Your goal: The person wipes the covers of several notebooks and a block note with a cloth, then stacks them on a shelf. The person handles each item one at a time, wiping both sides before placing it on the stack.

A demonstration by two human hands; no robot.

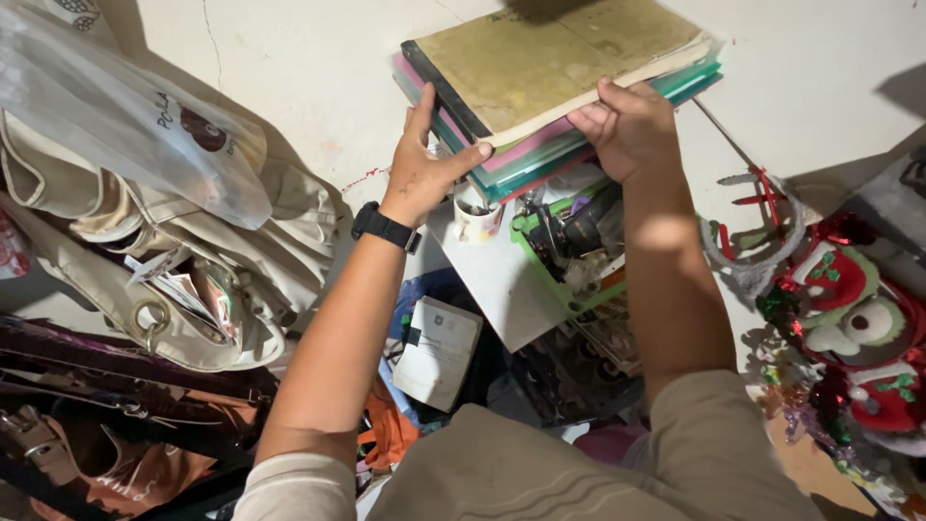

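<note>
Stack of folders (540,96): my left hand (424,164) and right hand (627,125) cover its near edges; its top is cut by the frame.
Green basket (569,280): contents too jumbled to tell.
My fingertips: right ones hidden under the stack.

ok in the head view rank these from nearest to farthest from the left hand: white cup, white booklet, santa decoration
1. white cup, just right of and below the left hand
2. white booklet, lower down, beside the forearm
3. santa decoration, far right edge
</note>
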